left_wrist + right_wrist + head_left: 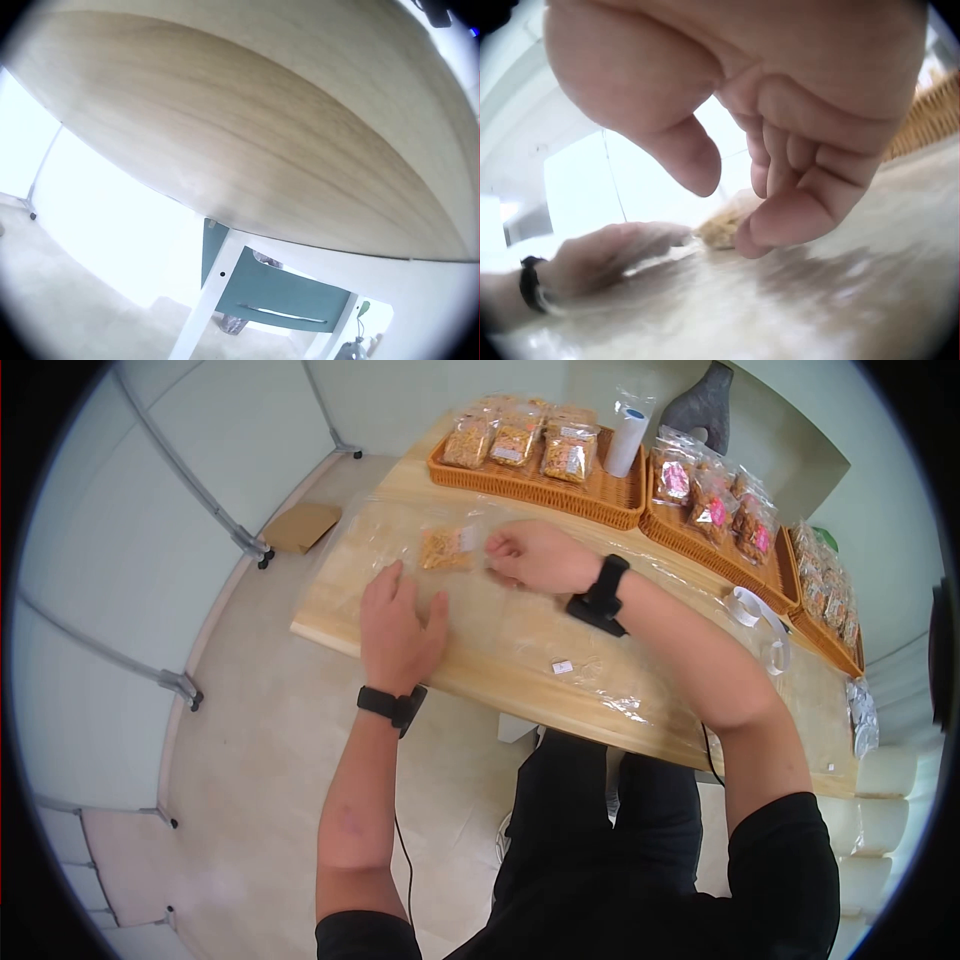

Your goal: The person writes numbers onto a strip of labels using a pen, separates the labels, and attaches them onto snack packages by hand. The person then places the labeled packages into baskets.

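Note:
A clear packet of orange-yellow snack (pixel 445 548) with a pale label lies on the plastic-covered tabletop, between the hands in the head view. The left hand (pixel 400 628) is at the table's front edge, just below and left of the packet, fingers extended and thumb apart. To the packet's right hovers the right hand (pixel 540 556), its fingers loosely curled. In the right wrist view, the right hand (pixel 780 112) shows a gap between thumb and fingers, nothing visibly held; beyond are the packet (pixel 720 230) and left hand (pixel 611 255). The left wrist view shows no hand.
Wicker trays (pixel 540 488) of packed snacks line the table's back, one also bearing a white roll (pixel 626 442). A white strip (pixel 760 615) lies right of the right forearm. A small label (pixel 562 667) lies near the front edge. A cardboard piece (pixel 300 527) is on the floor.

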### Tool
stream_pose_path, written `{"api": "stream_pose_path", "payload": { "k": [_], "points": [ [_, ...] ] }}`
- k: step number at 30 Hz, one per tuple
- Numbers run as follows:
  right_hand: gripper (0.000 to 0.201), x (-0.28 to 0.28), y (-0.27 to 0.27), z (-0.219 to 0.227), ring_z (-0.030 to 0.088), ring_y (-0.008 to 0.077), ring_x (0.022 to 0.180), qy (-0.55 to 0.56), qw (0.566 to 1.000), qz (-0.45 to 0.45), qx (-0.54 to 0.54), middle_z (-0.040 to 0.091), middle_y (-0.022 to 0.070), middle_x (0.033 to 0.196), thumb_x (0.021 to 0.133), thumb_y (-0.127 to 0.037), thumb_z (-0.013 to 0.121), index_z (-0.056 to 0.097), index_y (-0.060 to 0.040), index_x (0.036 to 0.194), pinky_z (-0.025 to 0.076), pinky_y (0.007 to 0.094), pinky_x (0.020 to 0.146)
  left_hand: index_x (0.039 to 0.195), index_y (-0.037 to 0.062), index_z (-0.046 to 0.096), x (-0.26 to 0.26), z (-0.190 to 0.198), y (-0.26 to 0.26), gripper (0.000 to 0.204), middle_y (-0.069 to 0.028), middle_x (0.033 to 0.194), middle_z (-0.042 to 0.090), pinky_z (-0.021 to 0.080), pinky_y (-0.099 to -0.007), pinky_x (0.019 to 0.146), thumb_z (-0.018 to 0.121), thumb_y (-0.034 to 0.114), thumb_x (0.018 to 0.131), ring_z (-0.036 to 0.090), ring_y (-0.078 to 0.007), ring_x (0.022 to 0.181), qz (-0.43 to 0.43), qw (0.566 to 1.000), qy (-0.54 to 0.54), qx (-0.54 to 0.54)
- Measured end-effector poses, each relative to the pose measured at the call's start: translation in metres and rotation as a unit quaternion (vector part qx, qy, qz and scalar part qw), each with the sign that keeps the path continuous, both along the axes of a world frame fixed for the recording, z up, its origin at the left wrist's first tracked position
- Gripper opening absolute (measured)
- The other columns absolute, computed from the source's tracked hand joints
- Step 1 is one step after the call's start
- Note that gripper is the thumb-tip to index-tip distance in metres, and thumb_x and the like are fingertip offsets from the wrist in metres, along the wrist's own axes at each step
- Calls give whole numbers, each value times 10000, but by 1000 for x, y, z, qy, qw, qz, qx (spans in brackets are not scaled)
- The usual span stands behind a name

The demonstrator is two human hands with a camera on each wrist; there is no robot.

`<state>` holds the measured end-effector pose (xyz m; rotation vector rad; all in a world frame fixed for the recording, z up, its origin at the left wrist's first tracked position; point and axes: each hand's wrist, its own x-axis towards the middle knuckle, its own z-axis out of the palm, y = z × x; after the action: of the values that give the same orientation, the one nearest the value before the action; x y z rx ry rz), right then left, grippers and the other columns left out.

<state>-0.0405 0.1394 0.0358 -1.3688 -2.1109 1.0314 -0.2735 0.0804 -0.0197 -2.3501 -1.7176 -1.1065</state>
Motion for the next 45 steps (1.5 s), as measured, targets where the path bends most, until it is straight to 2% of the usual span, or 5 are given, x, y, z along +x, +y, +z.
{"api": "stream_pose_path", "payload": {
  "k": [5, 13, 25, 37, 45],
  "points": [
    [184, 15, 2, 0, 679, 121, 815, 208, 967, -12, -149, 711, 69, 1051, 917, -58, 612, 578, -30, 1095, 535, 280, 702, 1211, -81, 592, 2, 1, -1, 450, -253, 1433, 485, 381, -472, 1100, 656, 249, 911, 470, -423, 1305, 1, 1000, 1, -30],
    [253, 154, 32, 55, 695, 238, 792, -221, 922, -204, 244, 721, 133, 867, 861, -234, 693, 703, 12, 923, 545, 362, 738, 1067, -75, 607, 1, 4, -4, 313, -234, 1506, 420, 378, -469, 1105, 660, 186, 901, 428, -418, 1346, -16, 1000, 3, 7],
    [477, 269, 24, 61, 677, 329, 1050, -511, 812, -268, 83, 715, 177, 1109, 670, -276, 836, 735, -34, 1068, 527, 410, 960, 1057, -90, 575, -1, 0, 1, 358, -282, 1476, 429, 363, -495, 1101, 690, 188, 864, 416, -451, 1337, -8, 1000, -7, 24],
    [207, 252, -54, 80, 665, 223, 692, -86, 901, -330, 267, 663, 109, 737, 842, -175, 747, 611, -21, 822, 522, 346, 657, 1032, -72, 581, 17, 1, -17, 353, -263, 1408, 492, 373, -516, 1084, 721, 168, 815, 444, -453, 1305, 8, 988, 4, 156],
    [214, 204, -111, 43, 557, 74, 619, 113, 947, -289, 83, 619, -4, 745, 943, -218, 708, 605, -52, 858, 441, 238, 529, 955, -80, 691, 141, -2, -68, 475, -260, 1434, 489, 289, -552, 1139, 717, 374, 817, 417, -425, 1355, -138, 989, 43, 25]
  ]
}}
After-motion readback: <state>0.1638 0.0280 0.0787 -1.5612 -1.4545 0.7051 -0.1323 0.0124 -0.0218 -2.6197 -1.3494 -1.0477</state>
